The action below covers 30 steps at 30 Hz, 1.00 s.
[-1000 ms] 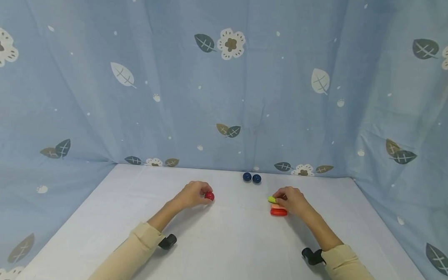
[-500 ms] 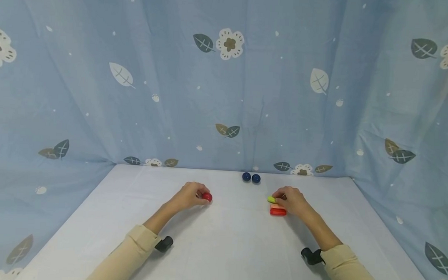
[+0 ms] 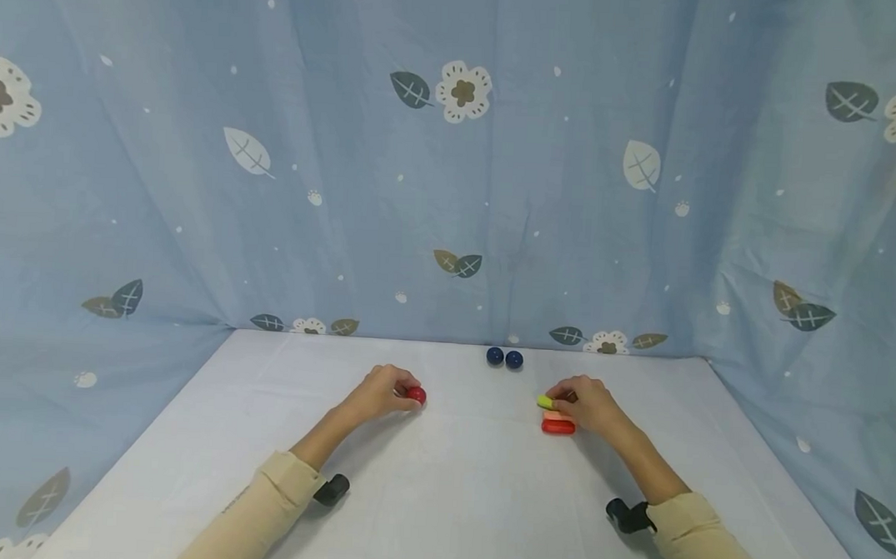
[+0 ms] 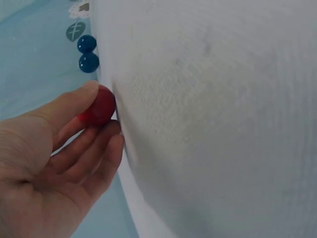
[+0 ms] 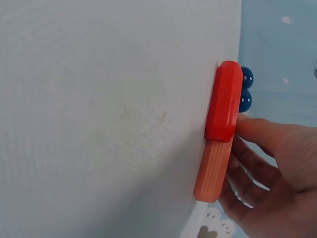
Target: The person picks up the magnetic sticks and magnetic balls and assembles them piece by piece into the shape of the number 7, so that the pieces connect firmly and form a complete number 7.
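At the middle of the table, left of centre in the head view, my left hand (image 3: 379, 393) pinches a red ball (image 3: 416, 395) between thumb and fingertips. The ball (image 4: 100, 106) is close to the white surface in the left wrist view. On the other side my right hand (image 3: 589, 402) holds a small yellow-green stick (image 3: 544, 402) by thumb and fingers. Just in front of it lie an orange ridged stick (image 5: 213, 171) and a red ridged stick (image 5: 225, 101), side by side. In the right wrist view these two hide the yellow-green one and some fingertips.
Two dark blue balls (image 3: 495, 356) sit together near the table's back edge, between the hands. A white cloth (image 3: 468, 497) covers the table. Behind it hangs a pale blue curtain (image 3: 361, 217) with leaves and flowers.
My left hand has shifted very slightly left with the red ball. The right hand keeps its place on the yellow-green stick. The head view has wobbled a little.
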{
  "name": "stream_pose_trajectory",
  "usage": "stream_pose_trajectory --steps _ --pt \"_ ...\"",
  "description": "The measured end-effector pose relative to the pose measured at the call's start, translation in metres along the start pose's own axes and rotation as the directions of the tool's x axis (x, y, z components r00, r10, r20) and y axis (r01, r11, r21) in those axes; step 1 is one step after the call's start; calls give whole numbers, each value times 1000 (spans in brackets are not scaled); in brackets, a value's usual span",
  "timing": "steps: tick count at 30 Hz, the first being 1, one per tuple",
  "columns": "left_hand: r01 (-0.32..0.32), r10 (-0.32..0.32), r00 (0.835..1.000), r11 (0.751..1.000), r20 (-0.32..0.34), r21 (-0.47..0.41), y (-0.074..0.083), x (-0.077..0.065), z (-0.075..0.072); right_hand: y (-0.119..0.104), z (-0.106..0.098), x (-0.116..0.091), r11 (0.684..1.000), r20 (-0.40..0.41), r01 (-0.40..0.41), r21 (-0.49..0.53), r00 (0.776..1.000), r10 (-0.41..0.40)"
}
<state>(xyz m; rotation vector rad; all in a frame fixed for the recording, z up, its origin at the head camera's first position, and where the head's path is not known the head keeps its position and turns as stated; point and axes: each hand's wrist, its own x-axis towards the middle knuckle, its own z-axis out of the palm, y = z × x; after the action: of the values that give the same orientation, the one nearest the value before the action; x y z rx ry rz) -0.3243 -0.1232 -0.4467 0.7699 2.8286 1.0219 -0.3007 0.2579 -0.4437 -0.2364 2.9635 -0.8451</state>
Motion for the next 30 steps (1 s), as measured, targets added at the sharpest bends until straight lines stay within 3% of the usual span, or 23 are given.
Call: stream_pose_trajectory --steps 7,21,30 --pt "2 -2 1000 1000 -8 9 1 0 1 0 -2 -1 1000 17 -11 7 1000 11" --pt "-47 48 999 998 -21 28 -2 2 2 1 -5 1 998 34 69 -9 997 -69" --pt "-23 23 1000 999 2 23 -1 1 -1 1 -4 2 994 43 109 -26 993 -108"
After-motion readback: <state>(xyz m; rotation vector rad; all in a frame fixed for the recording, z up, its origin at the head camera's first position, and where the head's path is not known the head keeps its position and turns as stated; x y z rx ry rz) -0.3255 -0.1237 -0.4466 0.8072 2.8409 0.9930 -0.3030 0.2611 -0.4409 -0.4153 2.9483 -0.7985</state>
